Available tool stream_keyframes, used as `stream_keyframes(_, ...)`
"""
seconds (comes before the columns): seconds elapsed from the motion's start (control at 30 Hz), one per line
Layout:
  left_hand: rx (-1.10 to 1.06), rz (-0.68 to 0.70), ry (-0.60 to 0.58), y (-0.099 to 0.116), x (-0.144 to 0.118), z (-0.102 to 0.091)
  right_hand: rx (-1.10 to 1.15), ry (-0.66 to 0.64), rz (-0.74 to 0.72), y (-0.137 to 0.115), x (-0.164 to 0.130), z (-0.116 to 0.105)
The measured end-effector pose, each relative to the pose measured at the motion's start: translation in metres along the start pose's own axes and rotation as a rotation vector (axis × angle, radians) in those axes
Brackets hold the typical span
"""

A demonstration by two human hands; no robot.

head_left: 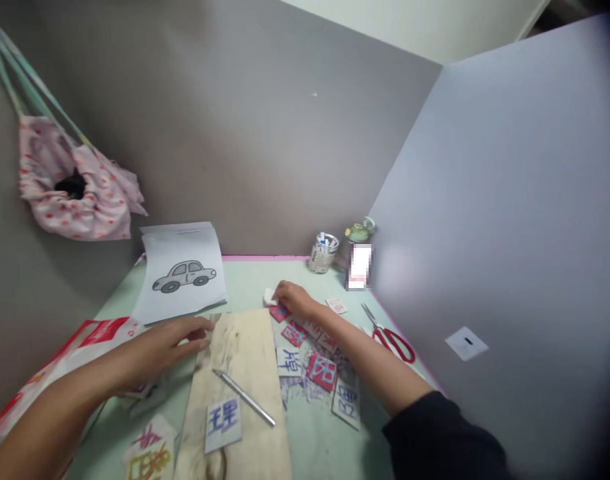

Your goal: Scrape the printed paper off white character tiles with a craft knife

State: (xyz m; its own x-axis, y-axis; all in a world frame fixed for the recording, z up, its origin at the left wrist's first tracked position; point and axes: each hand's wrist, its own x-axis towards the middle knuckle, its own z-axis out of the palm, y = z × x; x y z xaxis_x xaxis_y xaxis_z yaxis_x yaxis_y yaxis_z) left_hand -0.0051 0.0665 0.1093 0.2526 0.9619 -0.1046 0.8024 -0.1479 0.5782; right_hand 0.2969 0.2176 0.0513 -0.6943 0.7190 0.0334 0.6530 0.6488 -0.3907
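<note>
My right hand (295,300) reaches to the far side of the table, its fingers closed at a small white object (269,297) whose kind I cannot make out. Fingers apart, my left hand (179,340) is at the left edge of a wooden board (249,333) and holds nothing. On the board lie a silver craft knife (245,398) and a white card (223,425) with blue Chinese writing. Right of the board are several cards, among them a red one (322,371) with light blue characters and a white one (346,402) with blue ones, partly behind my right forearm.
Red-handled scissors (392,343) lie at the right edge. A tin of pens (323,253) and a green-lidded bottle (359,233) stand at the back. A car drawing (185,307) leans back left; a pink cloth bag (85,217) hangs above. More cards (149,450) lie front left.
</note>
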Motion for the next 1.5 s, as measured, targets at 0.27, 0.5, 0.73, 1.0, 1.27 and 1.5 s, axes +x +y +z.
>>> stream_keyframes(0.27, 0.015, -0.107, 0.133, -0.091, -0.119, 0.057, 0.000, -0.193, -0.095, -0.022, -0.094, -0.025)
stream_keyframes(0.5, 0.099, -0.026, 0.142, -0.098, -0.151, 0.132, -0.141, -0.001, 0.065, -0.053, -0.087, -0.039)
stream_keyframes(0.73, 0.066, -0.112, 0.274, -0.072, -0.158, 0.120, -0.158, -0.016, 0.042, -0.077, -0.067, -0.030)
stream_keyframes(1.0, 0.134, -0.162, 0.465, -0.120, -0.150, 0.058, 0.030, -0.191, -0.080, -0.155, -0.089, -0.018)
stream_keyframes(1.27, 0.224, -0.189, 0.207, -0.070, -0.096, 0.045, 0.007, -0.323, 0.002, -0.154, -0.103, 0.010)
stream_keyframes(1.5, 0.178, -0.085, 0.303, -0.051, -0.047, -0.023, 0.492, -0.286, -0.301, -0.183, -0.119, -0.066)
